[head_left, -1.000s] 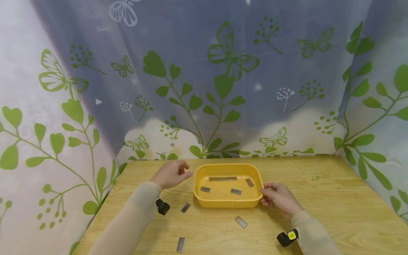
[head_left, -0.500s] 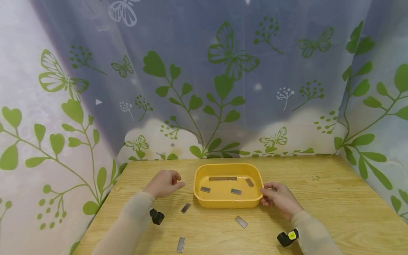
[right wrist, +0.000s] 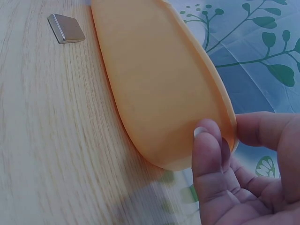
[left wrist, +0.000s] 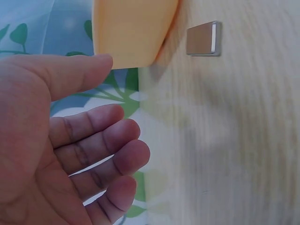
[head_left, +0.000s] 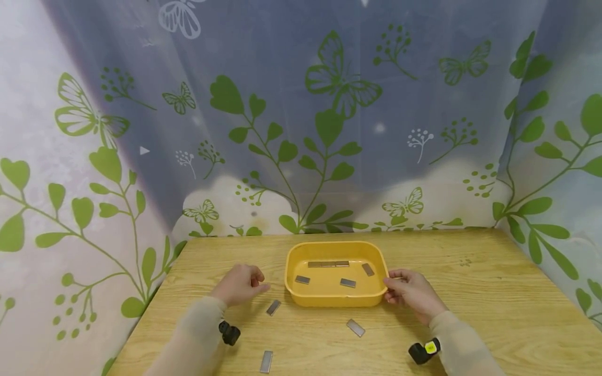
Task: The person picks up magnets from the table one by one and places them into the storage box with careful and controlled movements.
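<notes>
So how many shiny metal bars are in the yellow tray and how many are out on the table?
Metal bars in the yellow tray: 4, namely a long one and three short
Metal bars on the table: 3
Total: 7 bars

We can't read the marks on the metal pieces (head_left: 348,282) in the yellow tray (head_left: 329,301); too small in the head view. Left hand (left wrist: 56,154) is cut off at 9 and 6 o'clock in the left wrist view, palm only partly shown. Right hand (right wrist: 243,173) runs off at 5 o'clock in the right wrist view; its fingertips (right wrist: 206,140) probably touch the tray's outer wall, contact blurred. Both forearms leave the head view at 6 o'clock.
</notes>
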The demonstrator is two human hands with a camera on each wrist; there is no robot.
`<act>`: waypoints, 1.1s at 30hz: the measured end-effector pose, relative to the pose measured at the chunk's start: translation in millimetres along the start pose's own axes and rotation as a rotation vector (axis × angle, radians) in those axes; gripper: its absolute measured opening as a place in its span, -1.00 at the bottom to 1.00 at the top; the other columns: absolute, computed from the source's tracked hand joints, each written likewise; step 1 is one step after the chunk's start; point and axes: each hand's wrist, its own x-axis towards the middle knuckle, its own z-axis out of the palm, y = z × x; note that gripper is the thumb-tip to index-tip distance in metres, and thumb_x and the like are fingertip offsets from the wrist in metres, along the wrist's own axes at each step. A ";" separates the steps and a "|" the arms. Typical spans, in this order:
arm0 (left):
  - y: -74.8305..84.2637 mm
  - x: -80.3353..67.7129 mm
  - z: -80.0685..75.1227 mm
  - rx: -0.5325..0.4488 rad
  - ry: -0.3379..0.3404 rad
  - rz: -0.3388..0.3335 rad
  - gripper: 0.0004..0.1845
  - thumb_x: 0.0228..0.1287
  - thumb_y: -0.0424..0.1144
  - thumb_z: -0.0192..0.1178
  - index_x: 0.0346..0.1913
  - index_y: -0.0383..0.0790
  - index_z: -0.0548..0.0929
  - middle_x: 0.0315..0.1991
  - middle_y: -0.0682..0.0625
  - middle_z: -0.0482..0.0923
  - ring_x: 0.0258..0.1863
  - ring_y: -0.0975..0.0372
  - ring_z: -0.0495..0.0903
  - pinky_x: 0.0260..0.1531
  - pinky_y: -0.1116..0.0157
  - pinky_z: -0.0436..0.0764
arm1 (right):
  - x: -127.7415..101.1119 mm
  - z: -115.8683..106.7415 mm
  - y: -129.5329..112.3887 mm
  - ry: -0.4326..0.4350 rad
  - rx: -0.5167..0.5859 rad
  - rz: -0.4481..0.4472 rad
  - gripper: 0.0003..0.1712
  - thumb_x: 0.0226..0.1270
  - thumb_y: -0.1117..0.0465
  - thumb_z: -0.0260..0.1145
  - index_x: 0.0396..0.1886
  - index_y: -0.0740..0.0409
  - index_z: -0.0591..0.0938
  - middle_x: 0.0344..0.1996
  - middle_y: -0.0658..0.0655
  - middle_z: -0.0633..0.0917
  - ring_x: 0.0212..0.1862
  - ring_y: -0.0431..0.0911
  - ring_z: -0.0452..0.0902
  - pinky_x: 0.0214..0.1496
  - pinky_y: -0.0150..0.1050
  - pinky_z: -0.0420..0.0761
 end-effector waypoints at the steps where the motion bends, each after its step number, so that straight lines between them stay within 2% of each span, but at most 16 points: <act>1: -0.6 -0.6 1.2 -0.001 -0.003 0.001 -0.74 0.23 -0.13 0.32 -0.24 -0.32 0.66 -0.54 0.11 0.48 -0.55 0.29 0.43 -0.45 0.31 0.50 | -0.2 0.0 -0.1 -0.001 -0.003 -0.002 -0.53 0.43 0.26 0.17 0.17 0.51 0.33 -0.34 0.19 0.63 -0.36 -0.09 0.59 -0.33 -0.31 0.64; 6: -3.5 -2.9 8.2 0.001 -0.021 0.018 -0.75 0.18 -0.12 0.36 -0.32 -0.28 0.64 -0.56 0.11 0.47 -0.56 0.29 0.41 -0.46 0.32 0.48 | -0.5 -0.2 0.3 -0.007 -0.006 -0.008 -0.51 0.43 0.25 0.18 0.17 0.52 0.33 -0.34 0.19 0.63 -0.36 -0.10 0.59 -0.33 -0.31 0.64; 11: -7.5 -4.7 16.8 -0.025 -0.065 0.002 -0.74 0.14 -0.09 0.38 -0.35 -0.22 0.63 -0.55 0.12 0.48 -0.54 0.30 0.43 -0.45 0.32 0.49 | 1.1 -1.2 1.4 -0.008 0.005 0.001 -0.53 0.43 0.27 0.17 0.16 0.51 0.34 -0.35 0.19 0.63 -0.37 -0.10 0.59 -0.33 -0.31 0.64; 17: -9.4 -5.0 27.5 -0.040 -0.111 -0.009 -0.65 0.04 0.06 0.43 -0.41 -0.14 0.61 -0.52 0.13 0.51 -0.52 0.30 0.47 -0.48 0.33 0.51 | 1.3 -1.1 1.5 -0.008 0.009 0.003 -0.53 0.43 0.26 0.18 0.16 0.51 0.33 -0.35 0.18 0.63 -0.37 -0.11 0.59 -0.34 -0.32 0.63; 24: -7.3 -3.2 36.0 0.030 -0.124 0.003 -0.63 0.00 0.12 0.43 -0.41 -0.11 0.62 -0.53 0.17 0.49 -0.52 0.32 0.44 -0.47 0.34 0.48 | 1.4 -0.8 1.1 -0.007 0.008 0.005 -0.53 0.43 0.26 0.18 0.17 0.51 0.34 -0.32 0.23 0.63 -0.37 -0.11 0.59 -0.34 -0.32 0.63; 33: -4.5 -0.7 39.3 0.052 -0.123 0.004 -0.64 0.01 0.12 0.43 -0.42 -0.08 0.62 -0.53 0.18 0.47 -0.54 0.32 0.43 -0.48 0.33 0.46 | 1.0 -1.0 1.3 -0.010 0.004 -0.004 -0.53 0.43 0.25 0.18 0.16 0.51 0.34 -0.36 0.19 0.63 -0.36 -0.09 0.59 -0.35 -0.31 0.63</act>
